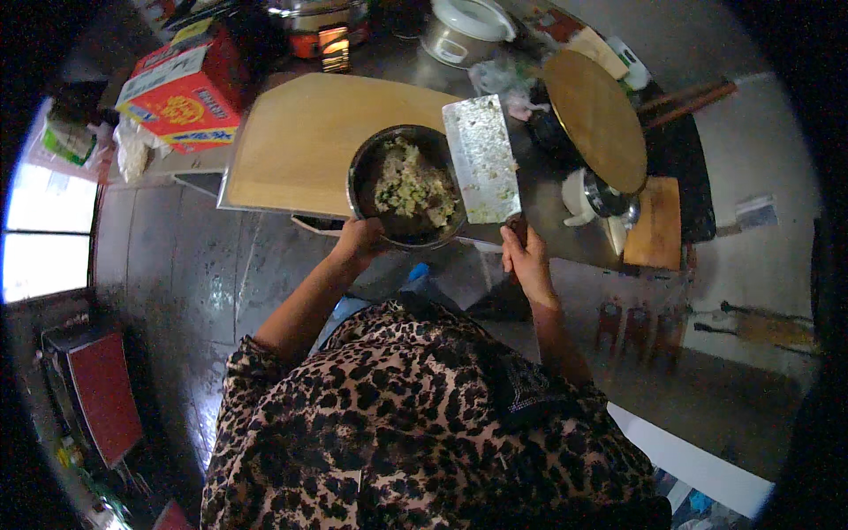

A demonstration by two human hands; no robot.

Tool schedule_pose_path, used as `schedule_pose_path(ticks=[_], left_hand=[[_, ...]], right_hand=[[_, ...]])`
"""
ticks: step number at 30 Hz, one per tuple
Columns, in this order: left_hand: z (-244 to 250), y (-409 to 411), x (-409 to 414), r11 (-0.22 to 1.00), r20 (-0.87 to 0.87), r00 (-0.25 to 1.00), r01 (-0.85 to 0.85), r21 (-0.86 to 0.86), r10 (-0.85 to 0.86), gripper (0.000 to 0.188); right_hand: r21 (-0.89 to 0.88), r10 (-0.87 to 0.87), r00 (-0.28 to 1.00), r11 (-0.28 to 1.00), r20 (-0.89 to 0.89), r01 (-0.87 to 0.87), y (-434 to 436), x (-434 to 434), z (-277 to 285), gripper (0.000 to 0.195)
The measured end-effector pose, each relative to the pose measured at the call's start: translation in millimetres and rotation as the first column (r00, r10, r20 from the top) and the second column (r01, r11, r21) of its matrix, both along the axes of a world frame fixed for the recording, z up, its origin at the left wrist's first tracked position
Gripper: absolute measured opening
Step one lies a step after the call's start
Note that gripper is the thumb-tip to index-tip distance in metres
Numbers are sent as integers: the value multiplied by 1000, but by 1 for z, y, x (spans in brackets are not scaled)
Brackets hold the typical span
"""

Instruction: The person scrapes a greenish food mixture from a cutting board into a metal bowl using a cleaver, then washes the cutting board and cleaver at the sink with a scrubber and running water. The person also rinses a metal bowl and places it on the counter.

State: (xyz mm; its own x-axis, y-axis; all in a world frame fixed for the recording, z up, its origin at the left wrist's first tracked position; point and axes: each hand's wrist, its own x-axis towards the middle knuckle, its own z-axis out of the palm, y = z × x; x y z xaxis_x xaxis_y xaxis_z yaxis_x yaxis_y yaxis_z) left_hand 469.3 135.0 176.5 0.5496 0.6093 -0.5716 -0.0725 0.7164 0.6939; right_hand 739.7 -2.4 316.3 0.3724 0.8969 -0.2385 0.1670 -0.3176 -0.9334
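My left hand [360,240] grips the near-left rim of a round metal bowl [356,149]. Inside lies a pale, green-flecked chopped mixture [411,182], heaped in the middle. In my right hand [528,258] is the wooden handle of a Chinese cleaver [482,159]. Its broad blade points away from me, just beyond the bowl's right rim, with bits of the mixture stuck to it. Behind the bowl a large wooden board [298,132] spreads over the counter.
A red carton [182,109] stands left of the board. At the back sits a rice cooker [457,40] beside plastic bags [497,76]. To the right are a round wooden lid [594,119], a white cup [578,195] and a small wooden board [654,225].
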Motion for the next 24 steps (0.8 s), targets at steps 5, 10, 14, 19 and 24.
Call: schedule_pose_path(ticks=[5, 10, 14, 19, 24], left_hand=[[-7, 10, 41, 986, 55, 992, 116, -120, -111, 27], [1, 9, 72, 933, 151, 986, 119, -339, -71, 31], [-4, 2, 82, 946, 114, 986, 153, -286, -125, 33], [-39, 12, 91, 964, 1, 986, 165, -208, -168, 32], [-70, 13, 55, 944, 266, 911, 269, 192, -314, 25]], right_hand=[[19, -200, 968, 980, 152, 200, -14, -11, 4, 24], [38, -225, 745, 965, 627, 260, -24, -4, -16, 33], [-50, -165, 654, 953, 738, 297, -38, -24, -38, 30], [14, -148, 479, 962, 865, 273, -37, -51, -38, 30], [94, -155, 362, 979, 919, 179, -34, -68, -40, 36]])
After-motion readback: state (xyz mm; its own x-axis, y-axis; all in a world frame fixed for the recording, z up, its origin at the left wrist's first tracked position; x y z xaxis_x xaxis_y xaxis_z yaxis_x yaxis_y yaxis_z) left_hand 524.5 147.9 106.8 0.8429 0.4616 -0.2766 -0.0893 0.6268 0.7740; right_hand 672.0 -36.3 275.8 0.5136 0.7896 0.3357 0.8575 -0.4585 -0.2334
